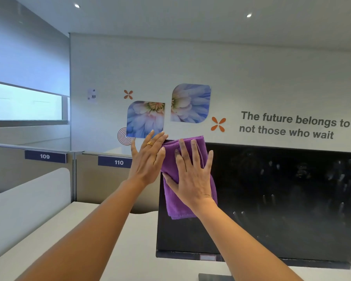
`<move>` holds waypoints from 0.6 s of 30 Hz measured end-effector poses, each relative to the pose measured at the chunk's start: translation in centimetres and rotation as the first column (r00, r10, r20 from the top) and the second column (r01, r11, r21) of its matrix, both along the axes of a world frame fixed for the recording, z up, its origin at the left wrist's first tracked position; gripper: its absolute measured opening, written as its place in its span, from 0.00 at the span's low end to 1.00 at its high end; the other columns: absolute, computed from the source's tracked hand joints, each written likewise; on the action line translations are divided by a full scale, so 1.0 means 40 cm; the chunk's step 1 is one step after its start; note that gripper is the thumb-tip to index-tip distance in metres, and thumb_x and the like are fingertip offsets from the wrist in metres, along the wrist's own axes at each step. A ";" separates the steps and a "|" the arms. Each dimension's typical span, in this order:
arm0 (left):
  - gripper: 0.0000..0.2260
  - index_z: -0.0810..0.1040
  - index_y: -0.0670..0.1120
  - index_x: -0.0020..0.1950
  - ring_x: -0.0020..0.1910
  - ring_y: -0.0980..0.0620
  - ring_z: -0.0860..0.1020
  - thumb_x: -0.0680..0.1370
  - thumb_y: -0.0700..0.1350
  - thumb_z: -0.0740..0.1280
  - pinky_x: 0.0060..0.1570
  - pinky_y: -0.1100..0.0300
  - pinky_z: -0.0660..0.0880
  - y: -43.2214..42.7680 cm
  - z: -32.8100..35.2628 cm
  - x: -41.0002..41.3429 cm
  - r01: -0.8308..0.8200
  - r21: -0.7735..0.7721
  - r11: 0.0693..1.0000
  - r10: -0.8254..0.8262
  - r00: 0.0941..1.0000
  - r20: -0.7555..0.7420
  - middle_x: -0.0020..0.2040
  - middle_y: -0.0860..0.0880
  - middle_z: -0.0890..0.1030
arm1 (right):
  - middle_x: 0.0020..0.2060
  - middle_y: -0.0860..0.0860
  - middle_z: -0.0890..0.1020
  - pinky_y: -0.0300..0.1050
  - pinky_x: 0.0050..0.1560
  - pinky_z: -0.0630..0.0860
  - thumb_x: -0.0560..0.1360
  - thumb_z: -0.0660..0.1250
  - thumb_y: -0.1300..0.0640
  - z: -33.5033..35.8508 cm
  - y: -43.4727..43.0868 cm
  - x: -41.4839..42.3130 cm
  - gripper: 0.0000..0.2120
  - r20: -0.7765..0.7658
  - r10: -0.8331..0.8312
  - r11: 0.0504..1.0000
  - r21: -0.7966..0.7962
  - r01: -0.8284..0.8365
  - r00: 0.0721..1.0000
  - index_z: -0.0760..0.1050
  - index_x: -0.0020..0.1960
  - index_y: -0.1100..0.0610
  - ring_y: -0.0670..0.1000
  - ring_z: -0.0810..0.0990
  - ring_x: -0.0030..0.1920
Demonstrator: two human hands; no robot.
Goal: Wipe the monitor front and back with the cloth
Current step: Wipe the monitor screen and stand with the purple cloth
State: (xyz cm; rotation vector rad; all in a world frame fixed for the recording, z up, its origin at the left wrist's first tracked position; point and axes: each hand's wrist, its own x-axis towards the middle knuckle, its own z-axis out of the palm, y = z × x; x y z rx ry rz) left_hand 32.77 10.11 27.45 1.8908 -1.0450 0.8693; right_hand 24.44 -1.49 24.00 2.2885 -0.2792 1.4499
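A black monitor (282,199) stands on a white desk, its dark screen facing me with smudges and finger streaks across the right half. A folded purple cloth (188,151) lies flat against the screen's top left corner and hangs down over it. My right hand (193,177) presses on the cloth with the fingers spread, palm flat. My left hand (148,159), wearing a gold ring, rests with straight fingers against the monitor's left edge near the top corner, touching the cloth's edge.
The white desk (73,236) runs left of the monitor. Grey cubicle partitions behind it carry labels 109 (45,156) and 110 (119,162). A curved white divider (28,191) stands at left. The wall behind has flower pictures and lettering. The monitor's base (215,277) shows at the bottom.
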 end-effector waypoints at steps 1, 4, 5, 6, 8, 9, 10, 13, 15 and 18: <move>0.33 0.64 0.53 0.72 0.70 0.66 0.48 0.72 0.60 0.37 0.70 0.45 0.35 0.002 0.002 0.000 -0.004 -0.004 1.000 0.004 1.000 0.001 0.74 0.56 0.61 | 0.72 0.54 0.64 0.69 0.68 0.50 0.75 0.53 0.38 0.001 -0.001 0.006 0.28 -0.001 0.016 1.000 0.001 -0.016 1.000 0.71 0.65 0.55 0.58 0.54 0.73; 0.34 0.65 0.52 0.71 0.73 0.61 0.51 0.71 0.60 0.36 0.70 0.46 0.34 0.013 0.004 0.002 -0.022 0.023 0.999 0.022 1.000 0.020 0.73 0.54 0.63 | 0.73 0.54 0.63 0.67 0.70 0.49 0.76 0.53 0.39 -0.002 -0.005 0.021 0.29 -0.015 0.087 0.996 0.003 -0.087 0.996 0.63 0.71 0.53 0.56 0.53 0.74; 0.34 0.65 0.51 0.71 0.74 0.59 0.51 0.71 0.60 0.36 0.70 0.47 0.34 0.016 0.004 0.002 -0.027 0.033 0.999 0.026 0.999 0.025 0.73 0.53 0.63 | 0.73 0.54 0.62 0.66 0.70 0.49 0.76 0.53 0.39 -0.003 -0.007 0.023 0.29 -0.027 0.101 0.995 -0.006 -0.102 0.994 0.59 0.72 0.52 0.56 0.53 0.74; 0.35 0.65 0.51 0.72 0.75 0.57 0.51 0.71 0.59 0.36 0.70 0.48 0.33 0.017 0.004 0.001 -0.031 0.043 0.999 0.030 0.999 0.027 0.74 0.53 0.63 | 0.73 0.54 0.62 0.66 0.70 0.49 0.76 0.52 0.39 -0.006 -0.010 0.023 0.28 -0.041 0.107 0.994 -0.019 -0.108 0.993 0.57 0.73 0.50 0.56 0.53 0.74; 0.35 0.63 0.51 0.72 0.75 0.57 0.51 0.71 0.59 0.36 0.70 0.47 0.33 0.018 0.003 0.000 -0.042 0.066 0.997 0.040 0.999 0.031 0.74 0.52 0.62 | 0.73 0.53 0.63 0.67 0.69 0.50 0.77 0.51 0.41 -0.014 -0.015 0.018 0.26 -0.070 0.103 0.993 -0.049 -0.106 0.992 0.57 0.73 0.48 0.56 0.54 0.73; 0.35 0.63 0.52 0.72 0.75 0.57 0.50 0.71 0.59 0.35 0.70 0.47 0.33 0.019 0.003 0.000 -0.050 0.080 0.996 0.048 0.998 0.033 0.74 0.53 0.61 | 0.73 0.53 0.63 0.67 0.68 0.50 0.77 0.51 0.42 -0.019 -0.020 0.012 0.26 -0.084 0.098 0.993 -0.064 -0.103 0.992 0.57 0.73 0.47 0.56 0.55 0.73; 0.35 0.62 0.52 0.73 0.75 0.58 0.50 0.70 0.59 0.35 0.70 0.47 0.33 0.020 0.004 -0.001 -0.060 0.096 0.994 0.057 0.998 0.035 0.74 0.53 0.61 | 0.73 0.53 0.63 0.68 0.68 0.50 0.77 0.51 0.42 -0.025 -0.028 0.005 0.25 -0.096 0.091 0.992 -0.075 -0.099 0.991 0.58 0.73 0.47 0.56 0.56 0.73; 0.36 0.60 0.53 0.73 0.75 0.57 0.49 0.69 0.59 0.34 0.70 0.47 0.33 0.020 0.008 -0.008 -0.077 0.122 0.990 0.073 0.997 0.034 0.75 0.53 0.60 | 0.73 0.52 0.62 0.69 0.68 0.49 0.76 0.53 0.44 -0.048 -0.075 -0.027 0.26 -0.092 0.062 0.995 -0.077 -0.069 0.994 0.58 0.73 0.47 0.56 0.56 0.73; 0.36 0.61 0.52 0.73 0.75 0.56 0.50 0.69 0.59 0.35 0.70 0.48 0.34 0.017 0.008 -0.015 -0.078 0.107 0.991 0.076 0.997 0.022 0.75 0.52 0.60 | 0.74 0.52 0.58 0.69 0.67 0.50 0.76 0.52 0.44 -0.058 -0.116 -0.053 0.27 -0.041 0.025 0.999 -0.040 -0.027 0.999 0.54 0.74 0.47 0.56 0.54 0.74; 0.36 0.60 0.52 0.73 0.75 0.55 0.51 0.69 0.60 0.34 0.70 0.48 0.35 0.016 0.003 -0.018 -0.101 0.114 0.988 0.100 0.995 0.017 0.75 0.51 0.59 | 0.75 0.53 0.55 0.70 0.68 0.50 0.77 0.51 0.44 -0.048 -0.145 -0.076 0.30 0.045 -0.021 0.997 0.081 0.017 0.999 0.47 0.76 0.47 0.57 0.52 0.75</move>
